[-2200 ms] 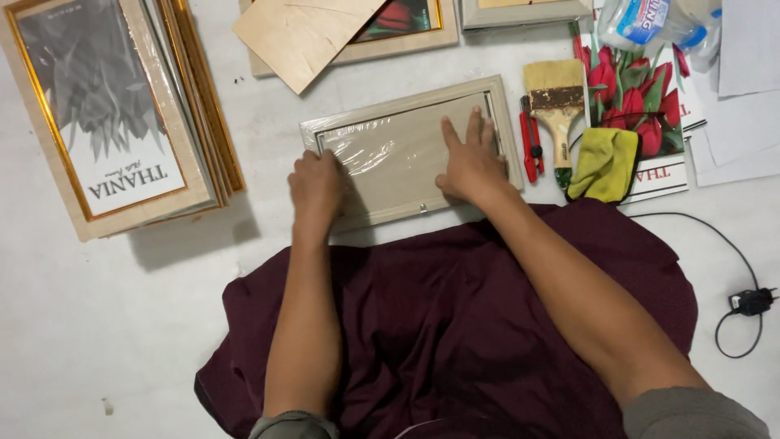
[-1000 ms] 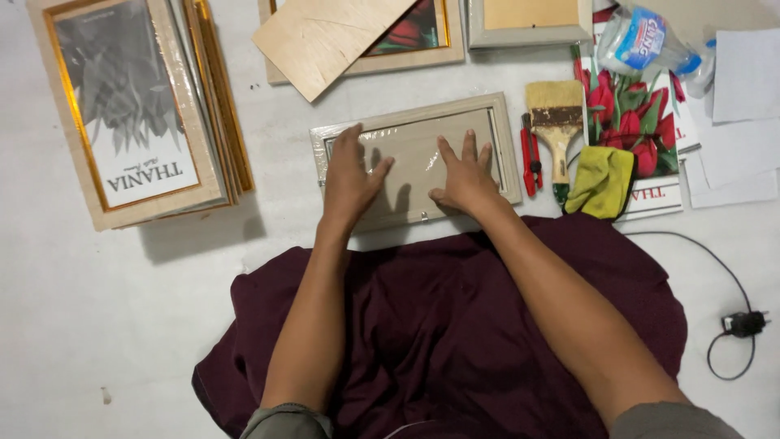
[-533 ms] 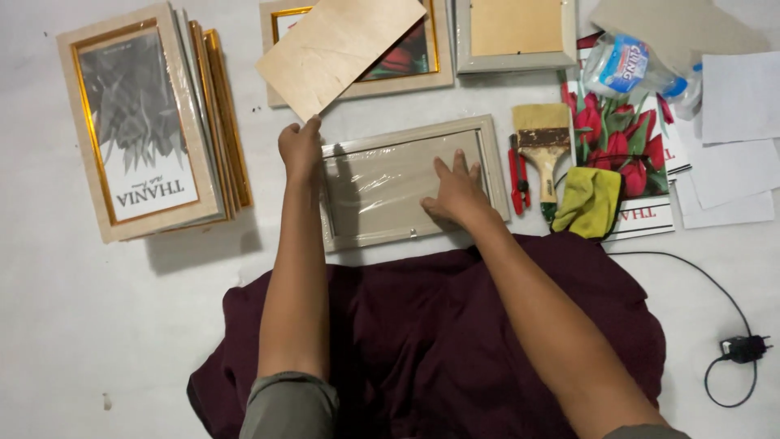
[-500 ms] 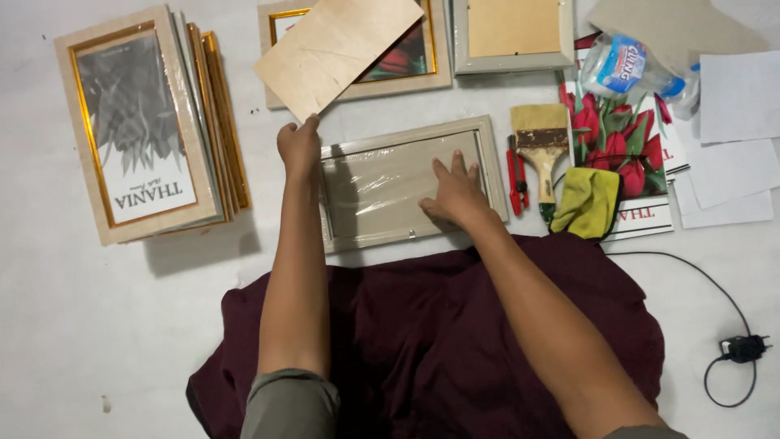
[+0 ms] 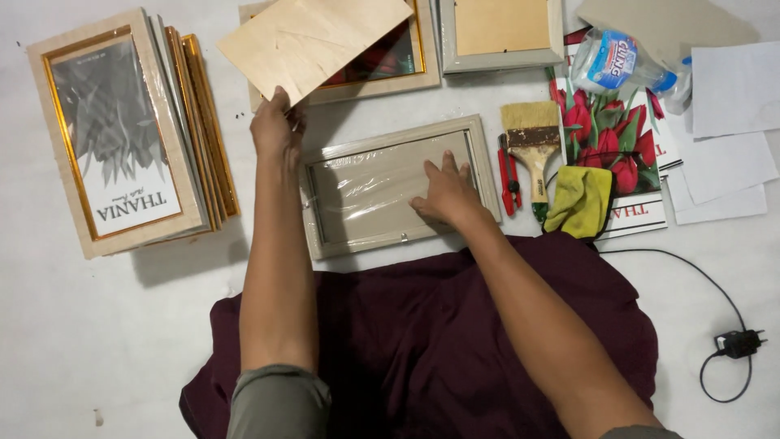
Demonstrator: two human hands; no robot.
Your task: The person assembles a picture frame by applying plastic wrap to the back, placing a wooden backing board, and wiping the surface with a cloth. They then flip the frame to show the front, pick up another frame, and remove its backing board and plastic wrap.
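A pale wooden picture frame (image 5: 325,154) lies face down on the white floor, its inside covered by a crinkled plastic-wrapped backing. My right hand (image 5: 445,193) rests flat on that backing, fingers spread. My left hand (image 5: 276,126) has reached past the frame's top left corner and grips the near edge of a thin plywood board (image 5: 313,41), which lies tilted over another frame (image 5: 406,69) farther back.
A stack of framed prints (image 5: 122,134) lies at the left. A dark maroon cloth (image 5: 422,341) covers the floor near me. To the right are a red cutter (image 5: 509,175), paintbrush (image 5: 532,138), yellow rag (image 5: 581,202), tulip print (image 5: 617,138), water bottle (image 5: 621,65), papers and a black cable (image 5: 727,341).
My left hand has left the frame and stretched forward to take hold of the plywood board. My right hand stays pressed on the frame's backing.
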